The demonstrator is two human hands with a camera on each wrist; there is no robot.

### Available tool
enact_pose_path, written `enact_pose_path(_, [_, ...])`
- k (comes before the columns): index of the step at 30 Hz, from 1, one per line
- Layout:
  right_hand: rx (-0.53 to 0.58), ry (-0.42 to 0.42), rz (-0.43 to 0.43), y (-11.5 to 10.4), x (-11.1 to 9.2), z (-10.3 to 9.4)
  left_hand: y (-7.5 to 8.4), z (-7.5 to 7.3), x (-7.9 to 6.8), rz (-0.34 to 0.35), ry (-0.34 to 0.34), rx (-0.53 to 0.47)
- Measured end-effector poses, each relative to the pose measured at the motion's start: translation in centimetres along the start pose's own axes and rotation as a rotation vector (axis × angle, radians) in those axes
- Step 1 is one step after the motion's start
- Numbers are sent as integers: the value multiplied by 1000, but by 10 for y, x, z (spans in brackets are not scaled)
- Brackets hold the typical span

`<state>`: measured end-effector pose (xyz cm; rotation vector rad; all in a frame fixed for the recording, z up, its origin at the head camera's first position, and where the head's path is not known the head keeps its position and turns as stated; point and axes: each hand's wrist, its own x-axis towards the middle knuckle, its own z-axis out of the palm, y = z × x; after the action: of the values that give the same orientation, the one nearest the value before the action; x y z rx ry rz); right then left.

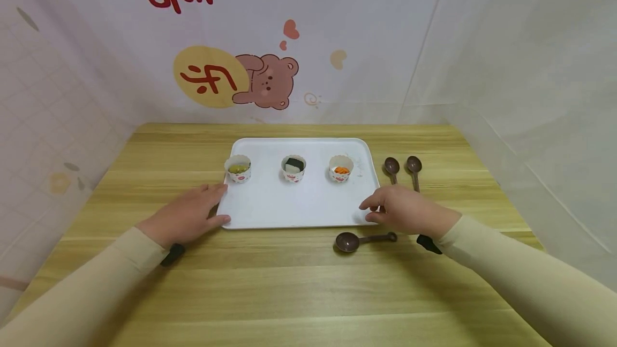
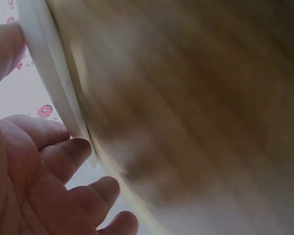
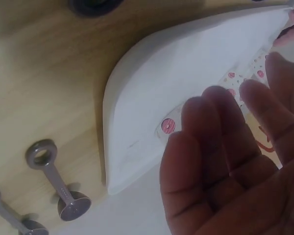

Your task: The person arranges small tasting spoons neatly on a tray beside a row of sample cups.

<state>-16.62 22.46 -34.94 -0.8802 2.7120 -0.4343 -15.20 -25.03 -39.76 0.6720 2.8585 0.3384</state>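
Observation:
A white rectangular tray [image 1: 289, 205] lies on the wooden table, with three small patterned paper cups in a row on it. The left cup [image 1: 239, 178] holds greenish food, the middle cup [image 1: 293, 177] a black-and-white piece, and the right cup [image 1: 339, 178] something orange. My left hand [image 1: 185, 216] touches the tray's left edge, thumb and fingers spread along the rim. Over the front right corner hovers my right hand [image 1: 409, 210], its fingers loosely bent and nothing held. In the right wrist view, its fingers [image 3: 201, 132] stand apart from the tray rim [image 3: 112, 107].
Just in front of the tray lies a brown spoon [image 1: 348, 242]. Two more brown spoons [image 1: 392, 166] [image 1: 414, 165] are side by side to the tray's right, handles partly behind my right hand. A printed white cloth [image 1: 366, 31] hangs behind the table.

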Motion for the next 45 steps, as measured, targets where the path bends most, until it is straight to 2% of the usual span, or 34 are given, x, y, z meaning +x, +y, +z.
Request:
enact_pose_path(9, [22, -96, -126, -1, -6, 7, 0, 0, -1, -19, -32, -29])
enact_pose_path(15, [11, -144, -120, 1, -8, 12, 1, 0, -1, -33, -48, -39])
enact_pose_path(22, [-30, -143, -152, 3, -9, 16, -3, 2, 0, -57, -69, -54])
enact_pose_path(27, [-54, -143, -181, 5, -8, 20, -1, 2, 0, -43, -60, -47])
enact_pose_path(36, [-85, -163, -148, 3, -10, 24, 3, 0, -2, -36, -58, -42])
enact_pose_path(45, [-115, -147, -187, 1, -12, 21, 3, -1, -1, -46, -73, -28])
